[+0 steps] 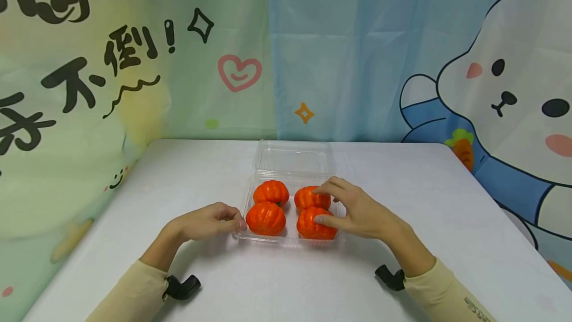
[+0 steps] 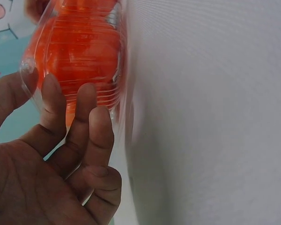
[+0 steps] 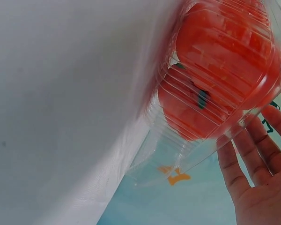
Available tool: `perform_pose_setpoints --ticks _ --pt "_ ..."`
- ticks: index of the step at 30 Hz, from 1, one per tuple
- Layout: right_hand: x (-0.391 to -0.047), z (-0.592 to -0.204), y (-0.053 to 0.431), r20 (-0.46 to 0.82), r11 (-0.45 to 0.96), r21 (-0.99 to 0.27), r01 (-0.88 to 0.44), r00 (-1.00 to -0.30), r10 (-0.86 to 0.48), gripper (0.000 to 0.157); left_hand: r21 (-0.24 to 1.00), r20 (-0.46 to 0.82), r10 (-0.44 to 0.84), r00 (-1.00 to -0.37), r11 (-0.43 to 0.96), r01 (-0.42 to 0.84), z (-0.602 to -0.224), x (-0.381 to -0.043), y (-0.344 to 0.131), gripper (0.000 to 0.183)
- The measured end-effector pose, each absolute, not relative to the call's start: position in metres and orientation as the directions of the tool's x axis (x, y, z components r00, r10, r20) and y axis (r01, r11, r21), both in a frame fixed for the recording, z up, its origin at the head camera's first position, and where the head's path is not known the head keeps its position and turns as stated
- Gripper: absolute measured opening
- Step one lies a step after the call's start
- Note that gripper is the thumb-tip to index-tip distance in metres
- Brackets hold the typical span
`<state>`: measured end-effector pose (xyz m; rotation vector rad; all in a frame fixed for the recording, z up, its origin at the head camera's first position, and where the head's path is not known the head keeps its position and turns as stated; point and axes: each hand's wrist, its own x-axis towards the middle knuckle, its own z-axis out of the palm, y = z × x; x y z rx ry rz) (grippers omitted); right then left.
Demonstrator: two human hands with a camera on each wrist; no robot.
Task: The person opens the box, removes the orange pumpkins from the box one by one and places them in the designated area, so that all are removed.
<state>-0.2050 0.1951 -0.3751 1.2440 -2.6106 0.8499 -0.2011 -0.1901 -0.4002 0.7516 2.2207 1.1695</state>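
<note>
A clear plastic clamshell box (image 1: 290, 236) lies on the table with its lid (image 1: 295, 157) laid back. Inside sit several shiny orange-red miniature pumpkins in two columns, among them the front left pumpkin (image 1: 265, 218) and the front right pumpkin (image 1: 310, 227). My left hand (image 1: 206, 222) pinches the box's left rim between thumb and forefinger; the left wrist view shows its other fingers curving beside the ribbed wall (image 2: 84, 61). Over the right-hand pumpkins reaches my right hand (image 1: 357, 210), thumb by the front one, fingers by the back right pumpkin (image 1: 306, 197). In the right wrist view its fingers (image 3: 267, 145) look fairly straight.
A white table (image 1: 286, 282) lies under the box. Behind it hangs a printed cloth backdrop (image 1: 339, 53) with hearts, lettering and a cartoon animal. Black wrist straps or mounts (image 1: 182, 288) stick out from both sleeves.
</note>
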Motion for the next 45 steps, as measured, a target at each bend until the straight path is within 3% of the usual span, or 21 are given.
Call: perform_pose_setpoints --ticks 31,45 --pt "-0.198 -0.379 0.194 0.347 0.460 -0.426 -0.779 -0.610 -0.712 0.038 0.861 -0.205 0.672 -0.712 0.469 0.195 -0.401 -0.200 -0.192 0.020" --pt "-0.195 -0.378 0.190 0.272 0.509 -0.423 -0.749 -0.641 -0.717 0.048 0.862 -0.206 0.669 -0.714 0.470 0.191 -0.402 -0.199 -0.192 0.022"
